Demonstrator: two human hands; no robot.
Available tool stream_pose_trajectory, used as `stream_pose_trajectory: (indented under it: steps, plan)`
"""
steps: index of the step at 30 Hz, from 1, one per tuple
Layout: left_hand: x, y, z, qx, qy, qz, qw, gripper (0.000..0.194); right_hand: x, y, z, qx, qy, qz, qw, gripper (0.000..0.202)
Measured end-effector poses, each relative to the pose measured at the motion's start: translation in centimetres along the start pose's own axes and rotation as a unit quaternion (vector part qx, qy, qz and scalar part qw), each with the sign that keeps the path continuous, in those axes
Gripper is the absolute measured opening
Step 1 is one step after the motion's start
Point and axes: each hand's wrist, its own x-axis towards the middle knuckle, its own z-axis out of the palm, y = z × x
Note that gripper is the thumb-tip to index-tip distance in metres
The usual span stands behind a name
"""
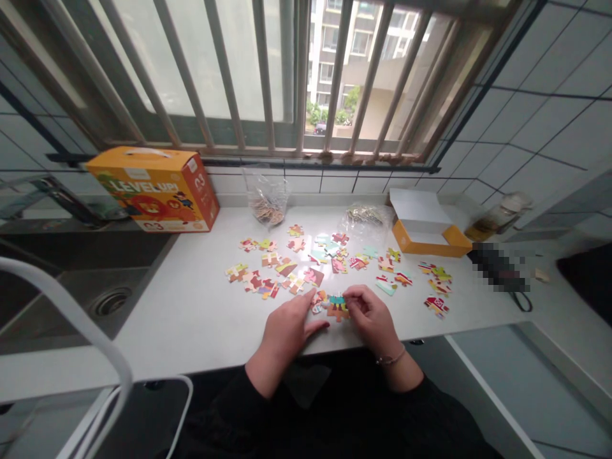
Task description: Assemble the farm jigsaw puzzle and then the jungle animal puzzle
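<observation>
Near the counter's front edge lie a few jigsaw puzzle pieces (338, 310) in teal, green and brown, set close together. My right hand (375, 319) pinches the right side of these pieces, thumb and forefinger together. My left hand (289, 326) rests flat on the counter to their left, fingers stretched out and thumb apart, its fingertips beside an orange and white puzzle piece (318, 301). Just beyond the hands, many loose puzzle pieces (287, 266) lie scattered. A small group with a red barn piece (436, 305) sits off to the right.
An orange puzzle box (157, 190) stands at the back left beside the sink (86, 287). Clear plastic bags (268, 207) lie along the wall. An open yellow box (430, 239) and a jar (500, 217) are at the back right. A white cable (95, 325) loops at the left.
</observation>
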Motion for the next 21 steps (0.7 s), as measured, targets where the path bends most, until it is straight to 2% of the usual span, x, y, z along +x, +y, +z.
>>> stream_pose_trajectory:
  steps: [3, 5, 8, 13, 18, 21]
  plan:
    - [-0.5, -1.1, -0.5, -0.070, 0.044, 0.056, 0.995, 0.079, 0.2, -0.7, 0.2, -0.038, -0.054, -0.050, 0.997, 0.013]
    - [-0.8, -1.7, -0.9, -0.087, 0.057, 0.091, 0.990, 0.072, 0.2, -1.0, 0.6, -0.062, -0.087, -0.081, 0.991, 0.014]
    - [-1.0, -1.9, -1.3, -0.079, 0.050, 0.110, 0.990, 0.055, 0.0, -1.2, 1.2, -0.086, -0.123, -0.111, 0.982, 0.017]
    - [-1.1, -1.1, -1.4, -0.046, 0.020, 0.125, 0.991, 0.036, -0.2, -1.1, 1.6, -0.102, -0.128, -0.119, 0.979, 0.021]
    - [-1.3, -0.7, -1.3, -0.028, 0.023, 0.122, 0.992, 0.043, -0.3, -1.1, 1.8, -0.153, -0.132, -0.121, 0.972, 0.018]
    - [-1.3, -0.5, -1.5, -0.018, 0.006, 0.129, 0.991, 0.039, -0.4, -1.2, 1.9, -0.182, -0.113, -0.121, 0.969, 0.014]
